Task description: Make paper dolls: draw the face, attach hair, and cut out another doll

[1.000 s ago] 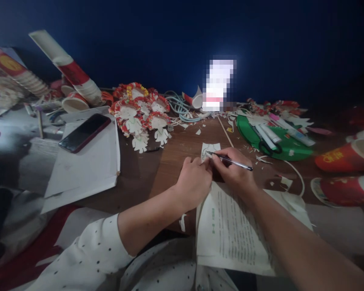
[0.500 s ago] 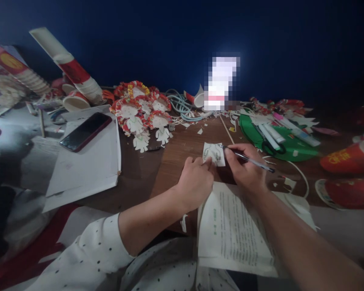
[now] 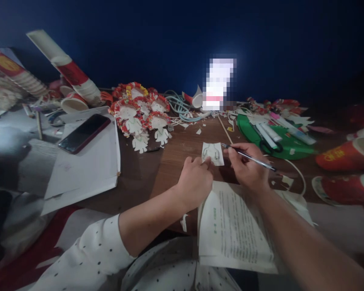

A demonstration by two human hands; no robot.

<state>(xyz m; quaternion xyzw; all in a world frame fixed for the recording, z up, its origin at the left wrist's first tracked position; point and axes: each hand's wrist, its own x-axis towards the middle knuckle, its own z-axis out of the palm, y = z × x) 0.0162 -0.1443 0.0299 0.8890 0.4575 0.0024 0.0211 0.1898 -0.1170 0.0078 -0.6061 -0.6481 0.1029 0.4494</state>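
Nearby, paper dolls [image 3: 133, 121], scissors [image 3: 263, 147], printed pages [image 3: 233, 230], left hand [image 3: 196, 180] partly hiding sketch [image 3: 214, 152]

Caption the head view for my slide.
Left hand touches a small white sketched paper square; right hand holds a slim dark pen.

- The paper [image 3: 212, 149], small, white and nearly square, is laid flat on the table [image 3: 170, 166], between the far and near edges. It is marked with dark, curving outlines, and its lower left part is covered by fingertips.
- The pen [image 3: 252, 157], slim with a dark tip and shiny barrel, is held aslant, its rear end angled toward the table's near right corner. Whether the tip is touching the paper cannot be told.
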